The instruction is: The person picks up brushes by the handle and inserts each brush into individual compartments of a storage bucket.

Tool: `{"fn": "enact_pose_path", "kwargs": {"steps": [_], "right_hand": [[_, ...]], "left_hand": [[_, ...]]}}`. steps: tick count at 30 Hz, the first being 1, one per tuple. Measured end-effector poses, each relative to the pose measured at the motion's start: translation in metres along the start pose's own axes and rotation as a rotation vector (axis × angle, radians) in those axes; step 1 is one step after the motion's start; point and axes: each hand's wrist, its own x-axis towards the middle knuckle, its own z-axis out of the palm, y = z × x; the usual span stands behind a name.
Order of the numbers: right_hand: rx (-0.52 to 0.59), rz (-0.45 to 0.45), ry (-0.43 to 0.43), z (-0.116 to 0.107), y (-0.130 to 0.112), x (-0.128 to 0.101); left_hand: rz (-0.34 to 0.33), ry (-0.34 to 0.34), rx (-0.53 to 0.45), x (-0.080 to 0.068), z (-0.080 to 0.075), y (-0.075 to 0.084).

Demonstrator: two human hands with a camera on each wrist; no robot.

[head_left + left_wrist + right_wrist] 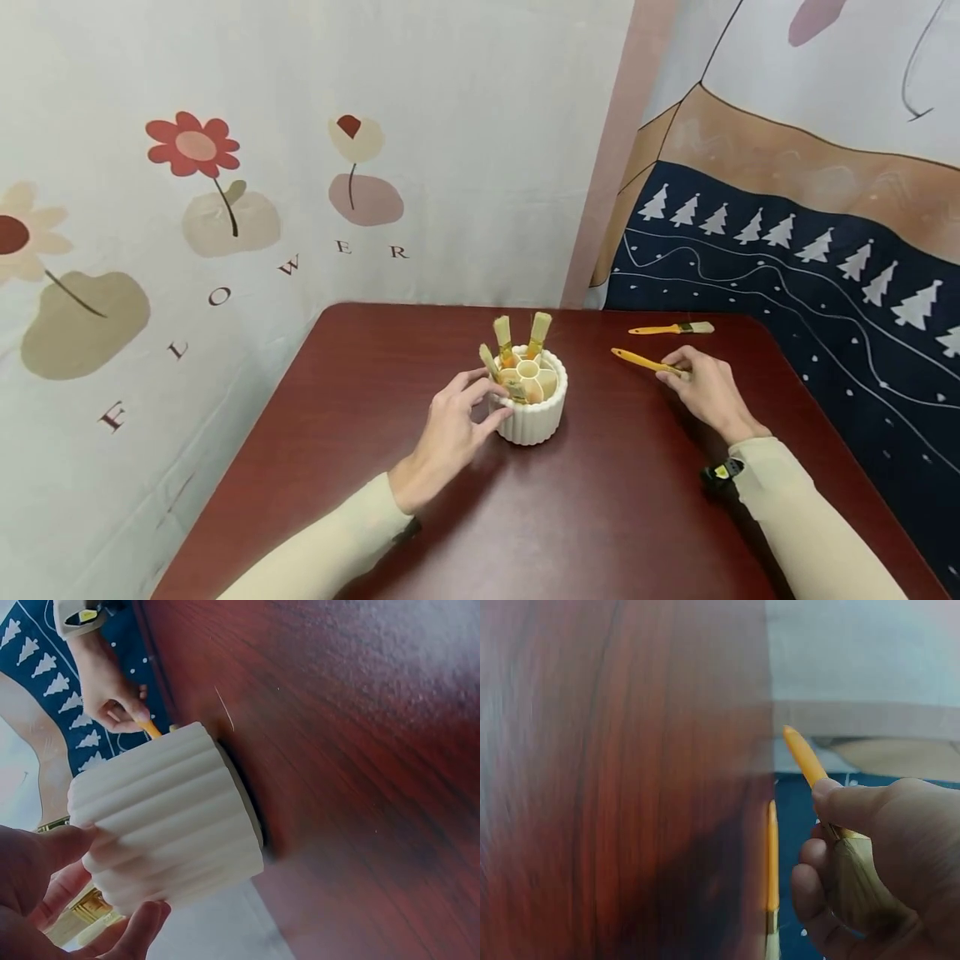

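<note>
A white fluted brush holder [534, 427] with petal-shaped compartments stands upright on the table. Several paintbrushes lean in it, bristles up, among them one brush [538, 332] at the back. My left hand [450, 425] grips the holder's left side near the rim, thumb and fingers spread along the ribbed wall [172, 817]. To the right, my right hand [707, 390] pinches a yellow-handled paintbrush [637, 359] near its ferrule. The handle end [804, 756] points away from that hand, and the bristles [861, 889] lie under the palm.
Another yellow-handled paintbrush [654, 331] lies on the table just beyond my right hand. The dark red table [360, 375] meets a pale flower-printed cloth [465, 167] at the back. A navy cloth with white trees [750, 258] hangs along the right side.
</note>
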Motion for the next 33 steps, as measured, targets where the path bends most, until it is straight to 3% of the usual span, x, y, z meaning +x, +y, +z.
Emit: {"fn": "enact_pose_path", "kwargs": {"steps": [13,33], "right_hand": [[0.046,-0.036,0.156,-0.001,-0.039,-0.018],[0.154,-0.036,0.16,-0.008,-0.076,-0.021]], "left_hand": [[0.022,-0.011,-0.001,-0.001,-0.002,-0.004],[0.043,-0.021,-0.016,0.005,-0.006,-0.006]]}}
